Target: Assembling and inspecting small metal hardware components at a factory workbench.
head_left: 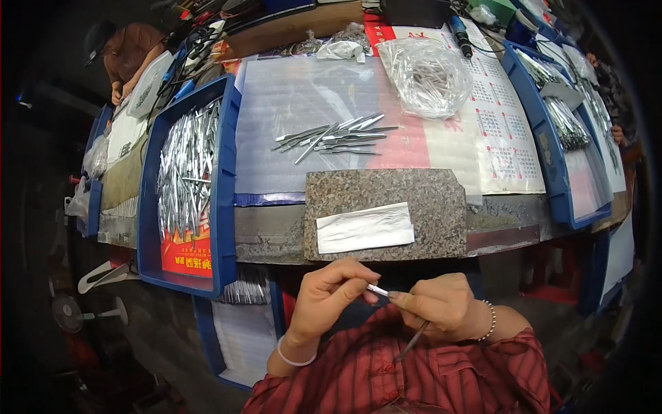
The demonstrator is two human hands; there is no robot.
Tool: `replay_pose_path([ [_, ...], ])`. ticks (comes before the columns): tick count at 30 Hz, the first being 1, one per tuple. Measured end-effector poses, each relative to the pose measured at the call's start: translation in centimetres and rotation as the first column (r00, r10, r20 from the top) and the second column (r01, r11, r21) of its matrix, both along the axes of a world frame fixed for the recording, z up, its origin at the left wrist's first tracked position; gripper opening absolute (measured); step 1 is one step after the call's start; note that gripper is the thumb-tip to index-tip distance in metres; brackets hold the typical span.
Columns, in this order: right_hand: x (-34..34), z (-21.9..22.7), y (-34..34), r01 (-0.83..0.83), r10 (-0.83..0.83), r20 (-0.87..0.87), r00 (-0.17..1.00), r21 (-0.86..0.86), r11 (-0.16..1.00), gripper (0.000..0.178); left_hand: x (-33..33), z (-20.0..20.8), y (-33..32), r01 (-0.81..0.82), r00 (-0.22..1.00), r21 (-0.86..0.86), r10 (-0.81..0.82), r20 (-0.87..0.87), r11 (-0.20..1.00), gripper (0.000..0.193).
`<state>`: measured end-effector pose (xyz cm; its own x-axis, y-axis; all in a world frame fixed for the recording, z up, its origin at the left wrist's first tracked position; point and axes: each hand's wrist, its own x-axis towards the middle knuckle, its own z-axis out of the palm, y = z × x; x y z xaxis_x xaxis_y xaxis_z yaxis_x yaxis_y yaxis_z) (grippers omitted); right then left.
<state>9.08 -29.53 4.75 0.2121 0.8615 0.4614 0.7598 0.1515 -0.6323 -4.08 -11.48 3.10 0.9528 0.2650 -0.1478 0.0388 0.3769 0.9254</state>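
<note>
Both hands, left hand and right hand, pinch one thin silver metal tweezer near the speckled granite slab on the counter; a small finished-looking pile lies far, the blue tray of silver pieces left remains full

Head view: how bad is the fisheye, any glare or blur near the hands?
Head view: strong barrel bend, the table edge curves and the corners go black; glare on the plastic bag and the blue tray of metal pieces; left hand and right hand fairly sharp, the thin tool slightly soft.
</note>
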Motion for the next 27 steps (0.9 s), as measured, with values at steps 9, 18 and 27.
replay_pose_path([
  [9, 3.1, 1.3, 0.8, 0.117, -0.116, -0.027, 0.993, 0.027, 0.993, 0.027, 1.0, 0.2, 1.7, -0.265, 0.962, 0.846, 0.06, 0.268, 0.462, 0.017],
  [18, 3.9, 2.3, 2.9, 0.116, -0.196, -0.297, 0.935, -0.266, 0.957, 0.05, 2.0, -2.6, 4.4, -0.252, 0.968, 0.958, 0.046, 0.248, 0.136, 0.021],
  [27, 3.8, 3.8, 4.9, 0.141, -0.135, 0.07, 0.988, -0.089, 0.986, 0.017, 2.4, -2.4, 5.2, -0.204, 0.978, 0.95, 0.002, 0.21, 0.237, 0.026],
])
